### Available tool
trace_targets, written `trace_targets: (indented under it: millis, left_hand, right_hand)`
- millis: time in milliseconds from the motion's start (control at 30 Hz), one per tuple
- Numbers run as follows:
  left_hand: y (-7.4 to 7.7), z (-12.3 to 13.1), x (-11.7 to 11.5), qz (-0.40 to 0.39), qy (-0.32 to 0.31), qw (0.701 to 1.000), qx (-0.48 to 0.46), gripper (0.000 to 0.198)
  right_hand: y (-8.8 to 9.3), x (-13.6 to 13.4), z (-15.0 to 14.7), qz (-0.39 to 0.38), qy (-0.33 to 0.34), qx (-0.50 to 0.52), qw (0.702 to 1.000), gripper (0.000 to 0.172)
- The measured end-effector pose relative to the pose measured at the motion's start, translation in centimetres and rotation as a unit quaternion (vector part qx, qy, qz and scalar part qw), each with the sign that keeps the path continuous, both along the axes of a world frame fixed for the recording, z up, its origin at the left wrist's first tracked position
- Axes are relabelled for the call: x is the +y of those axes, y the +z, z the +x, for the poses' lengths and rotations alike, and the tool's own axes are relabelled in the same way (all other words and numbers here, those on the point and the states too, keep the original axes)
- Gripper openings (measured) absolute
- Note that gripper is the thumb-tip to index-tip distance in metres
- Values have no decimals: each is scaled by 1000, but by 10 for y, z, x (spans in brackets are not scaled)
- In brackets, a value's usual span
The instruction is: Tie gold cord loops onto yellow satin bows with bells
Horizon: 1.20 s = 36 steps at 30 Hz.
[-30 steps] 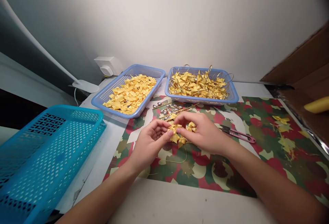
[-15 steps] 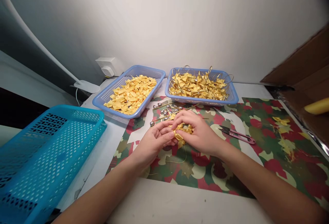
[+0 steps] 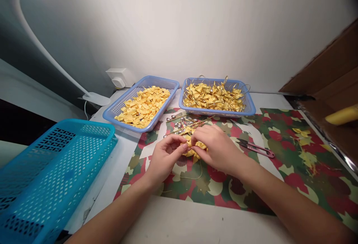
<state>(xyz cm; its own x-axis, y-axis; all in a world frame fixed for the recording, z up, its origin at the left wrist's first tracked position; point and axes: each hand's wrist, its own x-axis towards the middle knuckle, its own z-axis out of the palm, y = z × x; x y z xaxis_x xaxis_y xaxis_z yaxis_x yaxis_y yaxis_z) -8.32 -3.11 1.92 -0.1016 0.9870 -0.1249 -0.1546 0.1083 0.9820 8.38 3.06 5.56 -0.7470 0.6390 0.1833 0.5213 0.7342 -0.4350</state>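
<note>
My left hand [image 3: 163,158] and my right hand [image 3: 216,149] meet above a patterned sheet [image 3: 207,193], thumbs and fingers pinched together. Between the fingertips is a small yellow ribbon piece, largely covered by the fingers. More yellow ribbon pieces [image 3: 192,157] lie in a small heap just under the hands. A thin pale thread [image 3: 192,178] curls out below them onto the sheet. Just beyond the fingers are silver beads [image 3: 179,124] and thin gold stems [image 3: 205,119]. Thread snips [image 3: 258,149] with a pink handle rest to the right of my right hand.
A blue basket [image 3: 154,126] of yellow ribbon pieces stands back left. Another blue basket [image 3: 218,113], with ribbon pieces and gold loops, is back right. A turquoise basket [image 3: 97,162] sits at left by a white lamp [image 3: 53,63]. Ribbon scraps [image 3: 309,156] and a cardboard box [image 3: 330,61] are at right.
The fingertips have shifted on the ribbon piece, and my left fingers are more bent with a gap behind the thumb. The whole view has tilted slightly, bringing the lamp head in.
</note>
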Motion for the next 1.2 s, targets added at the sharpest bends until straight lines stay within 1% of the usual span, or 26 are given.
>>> trace_targets:
  millis: [100, 200, 267, 333, 400, 500, 733, 833, 933, 1033, 1100, 1200]
  left_hand:
    - [0, -1, -1, 31, -9, 998, 56, 12]
    - [1, -5, -1, 88, -19, 984, 151, 8]
    - [3, -9, -1, 149, -32, 959, 240, 7]
    - [4, -13, -1, 212, -53, 917, 332, 9]
    - [4, -17, 0, 255, -68, 879, 397, 11]
    - [4, -20, 0, 283, -74, 847, 444, 10]
    - [5, -22, 3, 336, -103, 803, 481, 12]
    - [5, -23, 3, 340, -115, 792, 494, 12]
    - [4, -23, 3, 312, -120, 791, 513, 10]
    - [4, -23, 4, 272, -126, 794, 529, 8]
    - [5, -22, 4, 243, -138, 798, 533, 10]
    - [10, -21, 4, 195, -179, 811, 522, 15]
  right_hand:
    - [2, -1, 0, 6, -10, -41, 999, 7]
    - [6, -1, 0, -30, 3, -64, 997, 9]
    - [7, -1, 1, -68, 17, -62, 996, 10]
    - [8, 0, 2, -96, 25, -56, 993, 12]
    - [8, 0, 3, -112, 25, -57, 992, 14]
    - [7, 1, 3, -126, 26, -65, 990, 15]
    - [6, 1, 3, -133, 38, -62, 989, 17]
    - [6, 1, 3, -127, 42, -62, 989, 19]
    - [5, 1, 3, -124, 43, -67, 989, 19]
    - [5, 1, 4, -124, 42, -76, 988, 19]
    - [7, 0, 4, -126, 40, -85, 988, 19]
    - [8, 0, 6, -142, 41, -92, 985, 21]
